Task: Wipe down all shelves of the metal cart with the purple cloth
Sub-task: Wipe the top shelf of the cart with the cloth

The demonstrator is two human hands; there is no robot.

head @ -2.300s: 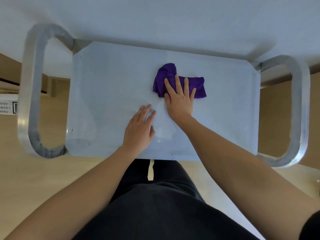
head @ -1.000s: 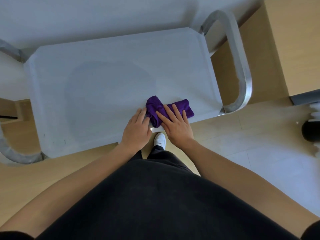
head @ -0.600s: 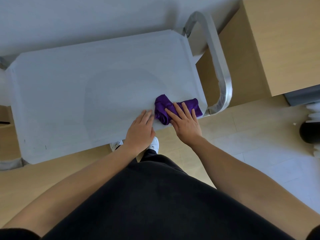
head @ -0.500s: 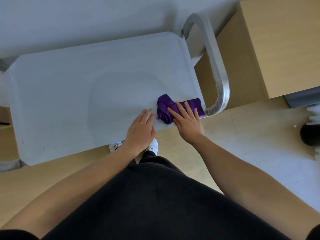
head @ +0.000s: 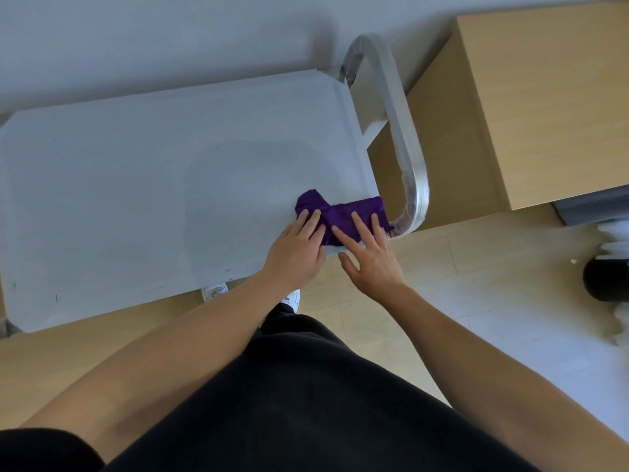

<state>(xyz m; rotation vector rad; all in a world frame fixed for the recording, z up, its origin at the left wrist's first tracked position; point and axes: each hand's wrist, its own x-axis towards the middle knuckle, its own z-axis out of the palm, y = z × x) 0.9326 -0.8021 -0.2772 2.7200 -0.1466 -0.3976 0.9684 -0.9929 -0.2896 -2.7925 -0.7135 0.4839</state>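
Observation:
The purple cloth [head: 340,212] lies bunched on the top shelf of the metal cart [head: 153,185], at its near right corner beside the right handle loop [head: 405,137]. My right hand [head: 371,253] lies flat with straight fingers pressing the cloth's right part; its palm hangs past the shelf's near edge. My left hand [head: 299,250] rests flat on the shelf, its fingertips touching the cloth's left part. The lower shelves are hidden under the top one.
A wooden cabinet [head: 544,103] stands close to the right of the cart. A white wall runs behind the cart. A black round object [head: 606,277] sits on the floor at far right. My white shoes [head: 214,291] show below the shelf's near edge.
The cloth went from the shelf's far middle to its near right corner under my right hand. My left hand followed and now touches the cloth. The view swung right.

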